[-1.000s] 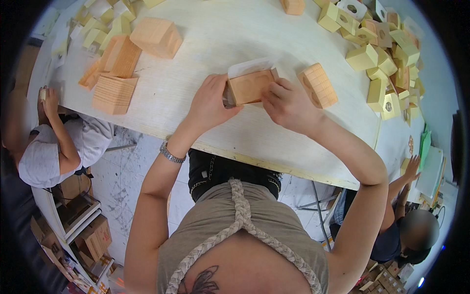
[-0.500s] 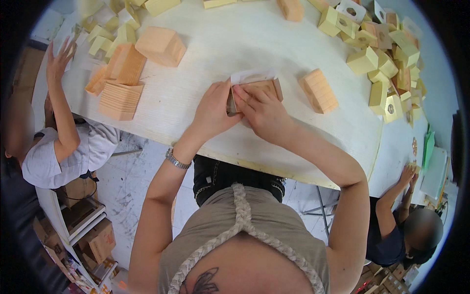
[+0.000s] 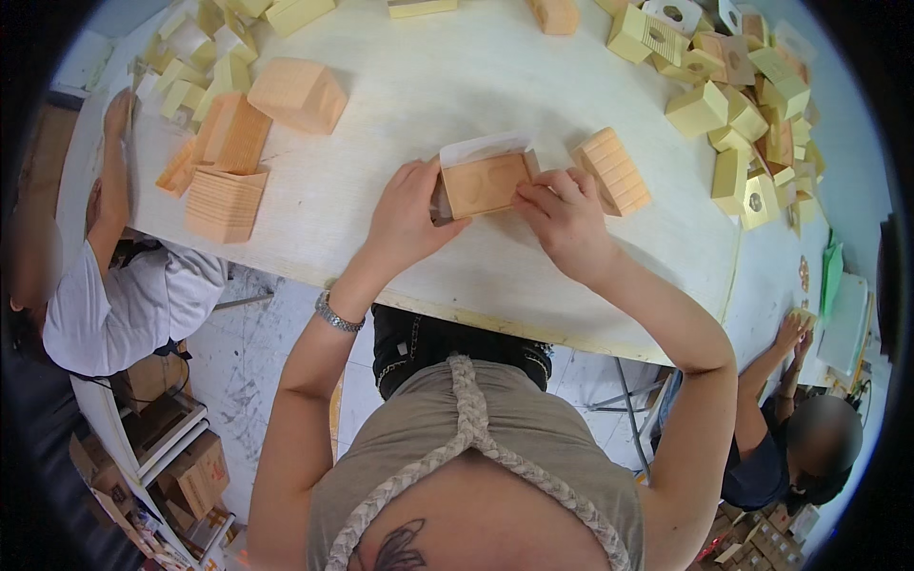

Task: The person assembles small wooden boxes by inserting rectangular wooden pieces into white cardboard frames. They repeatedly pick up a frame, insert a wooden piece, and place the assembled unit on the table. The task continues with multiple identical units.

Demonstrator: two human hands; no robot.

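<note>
A small open box [image 3: 487,185] with a tan inside lies on the table in front of me. Rounded shapes show in its floor, and a whitish flap stands up along its far edge. My left hand [image 3: 411,211] is closed around the box's left side, thumb along the near edge. At the right edge, the fingers of my right hand [image 3: 564,221] are pinched together on the box's side; the fingertips are partly hidden. Close beyond that hand sits a wood-coloured ridged block [image 3: 611,171].
More wood-coloured blocks [image 3: 227,204] stand to the left on the white table [image 3: 419,95]. Pale yellow boxes are heaped at the far left [image 3: 190,43] and far right [image 3: 728,119]. One person [image 3: 133,295] is at the left, another [image 3: 762,433] at the right.
My right hand has moved from inside the box to its right edge, uncovering the tan floor. My left hand keeps its hold. The left person's raised hand has come down.
</note>
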